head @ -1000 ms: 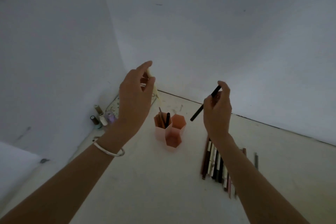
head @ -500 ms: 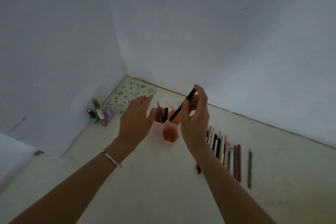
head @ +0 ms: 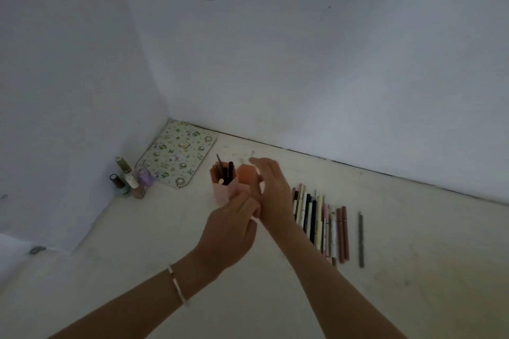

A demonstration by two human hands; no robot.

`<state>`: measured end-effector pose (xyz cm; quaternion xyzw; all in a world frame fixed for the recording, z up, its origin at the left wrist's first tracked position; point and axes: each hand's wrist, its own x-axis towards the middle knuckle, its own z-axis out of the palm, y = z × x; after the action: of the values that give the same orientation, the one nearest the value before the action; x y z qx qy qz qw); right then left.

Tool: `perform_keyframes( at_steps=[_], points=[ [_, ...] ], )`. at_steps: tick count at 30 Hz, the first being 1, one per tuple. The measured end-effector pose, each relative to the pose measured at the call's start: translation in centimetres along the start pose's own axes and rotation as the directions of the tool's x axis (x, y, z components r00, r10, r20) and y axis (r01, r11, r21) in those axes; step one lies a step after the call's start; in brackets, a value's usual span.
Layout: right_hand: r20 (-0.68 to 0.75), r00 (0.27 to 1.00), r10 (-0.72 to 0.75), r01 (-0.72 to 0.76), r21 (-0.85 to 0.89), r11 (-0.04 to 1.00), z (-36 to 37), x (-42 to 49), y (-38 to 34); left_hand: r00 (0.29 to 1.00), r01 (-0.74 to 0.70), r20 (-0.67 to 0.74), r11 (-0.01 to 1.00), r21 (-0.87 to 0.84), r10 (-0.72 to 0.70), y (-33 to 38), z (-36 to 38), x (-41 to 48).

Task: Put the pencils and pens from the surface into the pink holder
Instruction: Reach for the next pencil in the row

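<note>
The pink holder [head: 224, 192] stands on the pale surface near the corner. Its left compartment holds two black pens [head: 228, 173] and a thin brown pencil [head: 219, 163]. My left hand [head: 232, 228] is curled against the holder's front and hides the front compartment. My right hand [head: 271, 195] hovers, blurred, just right of the holder with fingers apart and nothing in them. A row of several pens and pencils [head: 319, 220] lies on the surface to the right of my right wrist. A single grey pencil [head: 360, 239] lies apart, further right.
Several nail polish bottles [head: 128, 180] stand against the left wall. A flat patterned pouch [head: 179, 158] lies in the corner behind the holder. White walls close the surface at the left and back.
My right hand brought its black pen down to the holder and let it go; a second black pen now stands in the left compartment. My left hand dropped from above onto the holder's front.
</note>
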<state>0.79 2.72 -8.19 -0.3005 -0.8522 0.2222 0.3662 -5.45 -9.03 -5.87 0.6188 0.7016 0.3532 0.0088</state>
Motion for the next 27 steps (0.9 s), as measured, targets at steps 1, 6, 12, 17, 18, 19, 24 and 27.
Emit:
perform_keyframes(
  at_steps=[1,6,12,17,18,19,24,27],
  points=[
    [-0.086,0.995,0.060,-0.059,0.010,0.998,-1.1,0.2,0.6,1.000,-0.003,0.013,1.000,-0.029,0.004,0.7,0.9,0.5],
    [-0.300,0.912,0.279,-0.268,0.077,0.960,-7.0,1.1,4.7,0.862,0.408,0.333,0.913,-0.008,-0.383,3.5,8.8,3.6],
    [-0.336,0.894,0.297,-0.305,0.031,0.952,-10.9,-0.6,7.7,0.527,0.725,0.366,0.630,0.278,-0.767,3.6,15.2,6.7],
    [-0.334,0.882,0.333,-0.352,0.002,0.936,-12.0,-2.3,9.7,0.494,0.722,0.326,0.589,0.363,-0.806,3.8,16.5,7.5],
    [-0.334,0.878,0.344,-0.364,0.003,0.931,-12.0,-2.6,9.9,0.492,0.725,0.325,0.586,0.361,-0.808,3.7,16.4,7.5],
    [-0.330,0.873,0.360,-0.378,0.010,0.926,-12.1,-2.9,10.1,0.489,0.732,0.326,0.584,0.352,-0.809,3.6,16.3,7.6],
    [-0.324,0.861,0.393,-0.409,0.018,0.912,-12.4,-3.5,11.0,0.538,0.735,0.318,0.620,0.276,-0.780,3.4,14.8,7.8],
    [-0.338,0.788,0.515,-0.542,0.017,0.840,-13.7,-4.1,12.8,0.683,0.682,0.218,0.716,0.151,-0.697,3.9,13.0,8.7]
  ],
)
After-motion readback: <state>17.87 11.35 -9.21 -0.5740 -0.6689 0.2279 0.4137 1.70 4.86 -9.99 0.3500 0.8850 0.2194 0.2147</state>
